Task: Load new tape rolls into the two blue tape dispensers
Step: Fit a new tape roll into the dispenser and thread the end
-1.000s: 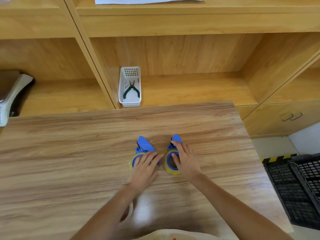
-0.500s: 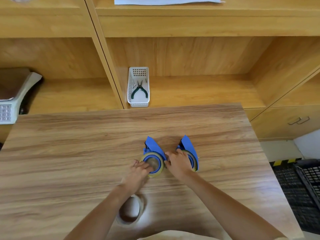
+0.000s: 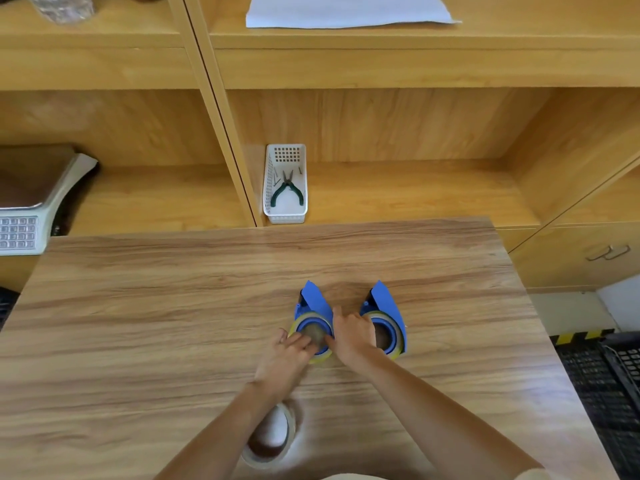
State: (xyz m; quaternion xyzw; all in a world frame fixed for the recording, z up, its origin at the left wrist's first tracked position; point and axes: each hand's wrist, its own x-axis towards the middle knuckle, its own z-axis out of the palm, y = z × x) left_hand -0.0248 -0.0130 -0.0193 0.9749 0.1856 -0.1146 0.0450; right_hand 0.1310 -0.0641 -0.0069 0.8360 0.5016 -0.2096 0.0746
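Fingers of the left hand (image 3: 289,355) are pinching the yellowish tape roll in the left blue plastic tape dispenser (image 3: 313,318); the right hand (image 3: 353,336), curled at three o'clock, is apparently steadying it for seating.

Table (image 3: 173,306): two dispensers (image 3: 313,306), tape roll (image 3: 289,441)

Under my hands, two blue plastic dispensers (image 3: 313,303) stand on a wood-grain table (image 3: 173,306) with a soft sheen.
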